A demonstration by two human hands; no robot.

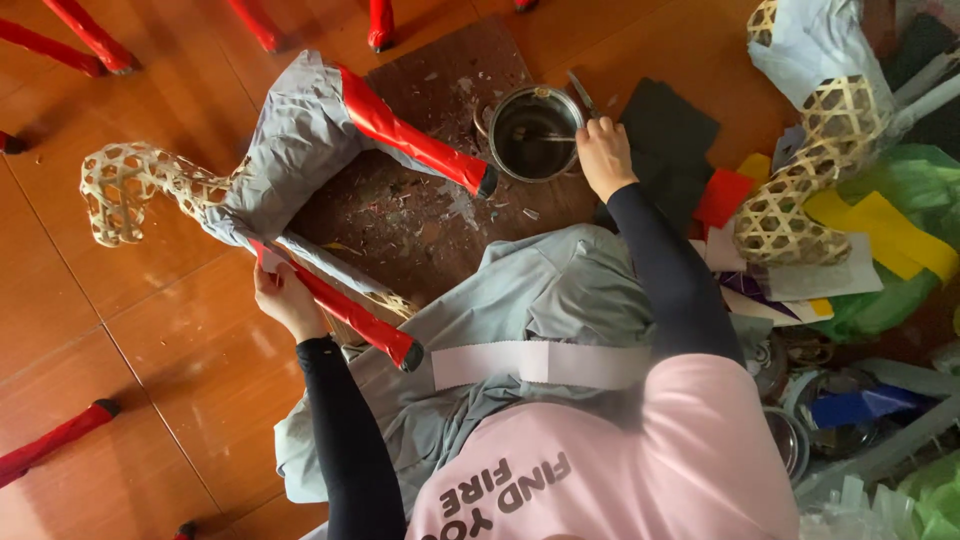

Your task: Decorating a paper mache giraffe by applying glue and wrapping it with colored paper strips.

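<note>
Bamboo frame [130,190] left; paper scraps [860,230] crowd right.

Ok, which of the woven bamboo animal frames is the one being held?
The one on the left, its frame partly wrapped in grey paper with red legs; the left hand grips a leg. The bare frame at right lies untouched.

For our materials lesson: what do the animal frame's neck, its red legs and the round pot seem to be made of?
Animal frame's neck: woven bamboo or cane strips, judging by the pale open lattice. Red legs: likely glossy paper or tape wrapping; the core is hidden. Round pot: metal, by its shiny grey rim.
</note>
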